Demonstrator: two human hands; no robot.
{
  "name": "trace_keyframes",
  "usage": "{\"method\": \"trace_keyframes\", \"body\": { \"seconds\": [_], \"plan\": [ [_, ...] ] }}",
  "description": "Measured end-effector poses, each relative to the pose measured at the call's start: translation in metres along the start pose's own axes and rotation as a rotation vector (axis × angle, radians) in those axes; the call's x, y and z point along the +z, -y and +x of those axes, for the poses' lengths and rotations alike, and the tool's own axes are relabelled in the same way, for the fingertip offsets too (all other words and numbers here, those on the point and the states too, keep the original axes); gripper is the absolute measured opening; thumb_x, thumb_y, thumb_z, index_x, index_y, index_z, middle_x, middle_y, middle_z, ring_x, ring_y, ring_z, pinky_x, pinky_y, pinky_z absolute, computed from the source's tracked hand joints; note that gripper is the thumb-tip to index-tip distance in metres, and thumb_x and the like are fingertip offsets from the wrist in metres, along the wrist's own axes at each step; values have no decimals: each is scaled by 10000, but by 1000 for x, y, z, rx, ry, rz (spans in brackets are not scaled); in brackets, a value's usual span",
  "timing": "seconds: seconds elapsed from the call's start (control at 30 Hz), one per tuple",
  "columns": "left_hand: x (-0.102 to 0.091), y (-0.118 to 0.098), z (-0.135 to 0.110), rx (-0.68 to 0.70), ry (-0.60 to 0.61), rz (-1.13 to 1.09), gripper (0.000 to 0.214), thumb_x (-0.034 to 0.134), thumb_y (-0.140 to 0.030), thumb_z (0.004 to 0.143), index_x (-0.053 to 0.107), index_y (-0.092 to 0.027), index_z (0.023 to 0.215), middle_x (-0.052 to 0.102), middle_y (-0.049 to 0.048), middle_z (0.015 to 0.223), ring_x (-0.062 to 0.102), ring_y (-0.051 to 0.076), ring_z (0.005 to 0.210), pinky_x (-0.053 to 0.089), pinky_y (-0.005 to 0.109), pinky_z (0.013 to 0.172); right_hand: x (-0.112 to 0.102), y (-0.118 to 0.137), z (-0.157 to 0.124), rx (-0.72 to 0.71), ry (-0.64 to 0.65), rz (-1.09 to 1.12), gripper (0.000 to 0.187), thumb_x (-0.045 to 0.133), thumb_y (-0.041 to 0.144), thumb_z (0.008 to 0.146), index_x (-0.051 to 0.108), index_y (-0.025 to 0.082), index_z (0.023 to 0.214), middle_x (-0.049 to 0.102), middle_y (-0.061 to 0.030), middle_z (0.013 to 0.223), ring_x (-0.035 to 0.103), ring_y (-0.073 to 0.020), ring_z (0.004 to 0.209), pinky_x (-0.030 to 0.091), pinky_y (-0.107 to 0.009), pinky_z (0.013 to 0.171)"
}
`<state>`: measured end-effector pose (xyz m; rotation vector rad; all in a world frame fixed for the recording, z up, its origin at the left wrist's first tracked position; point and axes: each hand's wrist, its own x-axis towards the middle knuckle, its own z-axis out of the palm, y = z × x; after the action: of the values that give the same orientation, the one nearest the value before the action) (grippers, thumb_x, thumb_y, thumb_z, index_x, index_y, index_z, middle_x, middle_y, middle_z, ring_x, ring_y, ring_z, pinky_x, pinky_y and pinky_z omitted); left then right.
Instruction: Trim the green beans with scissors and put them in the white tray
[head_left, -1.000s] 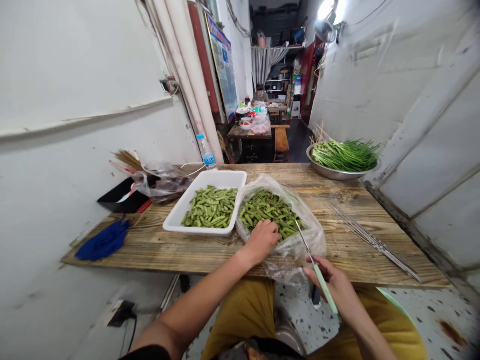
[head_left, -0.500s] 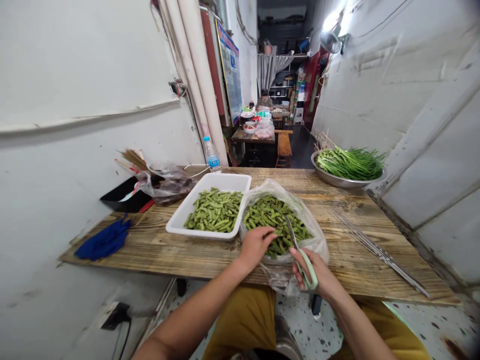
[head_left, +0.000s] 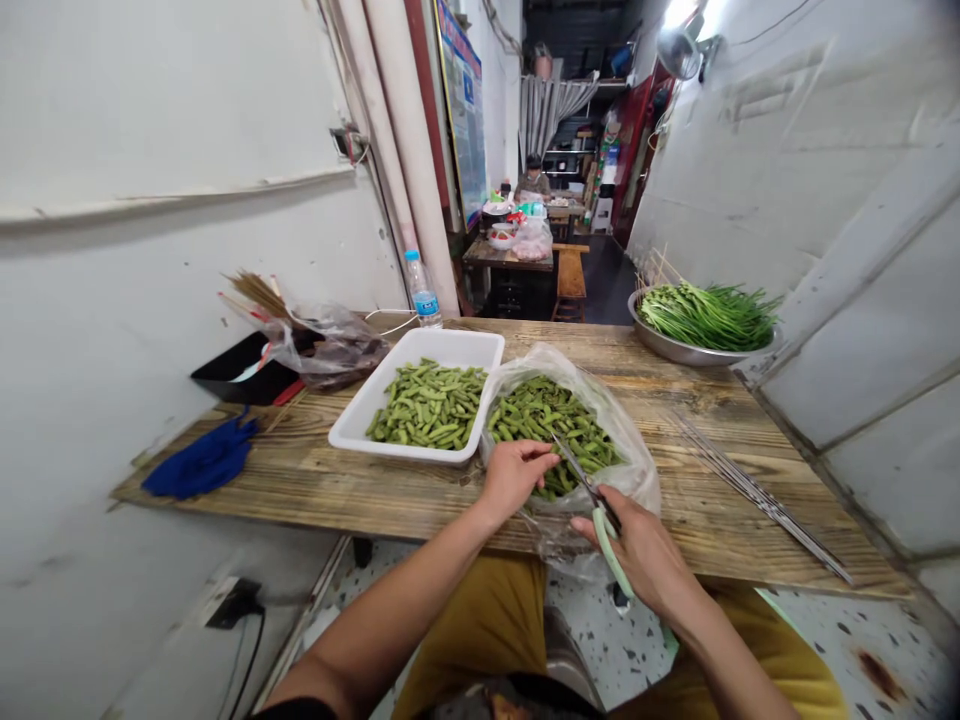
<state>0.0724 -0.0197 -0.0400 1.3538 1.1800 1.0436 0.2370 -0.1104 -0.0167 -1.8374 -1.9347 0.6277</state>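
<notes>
- Blue cloth [head_left: 199, 462] lying crumpled on the left end of the wooden table [head_left: 225, 480], right up by the wall.
- Just behind it, a black box [head_left: 240, 372] at the corner, with a bundle of bamboo skewers [head_left: 255, 293] fanning out above it and a plastic bag [head_left: 334, 350] of something dark slumped alongside.
- Water bottle [head_left: 424, 295] standing upright at the table's back edge, and way down the corridor a seated person [head_left: 534, 178] behind a cluttered table.
- Front and centre, a white plastic tray [head_left: 450, 345] heaped with green bean pods [head_left: 427, 405].
- Here's my left hand [head_left: 517, 478], fingers [head_left: 536, 455] together and curled over the clear plastic bag [head_left: 634, 480], right at its near edge; can't tell if they're pinching anything.
- Inside that bag, sitting just beside the tray, a second pile of pods [head_left: 551, 425].
- Over to my right hand [head_left: 637, 550], fingers [head_left: 626, 520] clamped around the green-handled scissors [head_left: 606, 530], blades angled up and left over the bag's mouth, tips near my left fingers.
- Far right, a steel bowl [head_left: 675, 350] of long green shoots [head_left: 709, 318], and metal skewers [head_left: 757, 498] lying flat on the table.
</notes>
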Motion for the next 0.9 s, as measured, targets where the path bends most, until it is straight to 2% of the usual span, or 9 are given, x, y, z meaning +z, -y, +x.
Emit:
{"method": "trace_keyframes", "body": {
  "seconds": [0.17,0.3,0.43,0.57,0.67,0.9],
  "plan": [
    [-2,-6,-2,-3,38,-17,191,671,-278,644,700,-126,756,568,-24,456,461,75,384,339,190,415,-4,2,-1,-38,-6,31,406,477,495,809,583,181,1044,669,-57,756,616,-210,665,437,-263,608],
    [-3,-10,0,-97,99,-120,224,695,-297,631,682,-114,759,537,-34,432,428,55,364,306,171,375,-5,0,2,-49,-11,75,370,472,497,816,612,181,947,661,-41,684,606,-195,607,428,-249,573],
    [-3,-11,7,-158,8,-365,299,749,-302,590,644,-93,777,530,-44,507,401,18,382,287,140,348,-2,-7,6,-10,-27,81,401,469,508,811,610,168,972,658,-38,676,600,-200,604,429,-255,569],
    [-3,-14,9,-297,24,-661,278,781,-221,571,563,-108,701,537,-45,561,528,39,488,430,132,436,1,-6,3,-4,12,161,428,460,518,815,557,169,1045,662,-38,764,609,-201,679,453,-268,634],
    [-1,-18,6,-382,42,-755,235,753,-164,622,528,-111,667,544,-40,557,559,42,511,473,125,472,0,1,-1,-15,6,215,428,452,523,820,545,176,1051,669,-51,847,618,-207,750,458,-276,688],
    [6,-21,1,-373,21,-826,182,717,-119,663,536,-104,647,568,-20,576,572,45,541,494,117,500,-3,8,-1,-11,7,210,441,469,540,808,572,175,1032,673,-49,828,615,-210,744,452,-265,678]
  ]
}}
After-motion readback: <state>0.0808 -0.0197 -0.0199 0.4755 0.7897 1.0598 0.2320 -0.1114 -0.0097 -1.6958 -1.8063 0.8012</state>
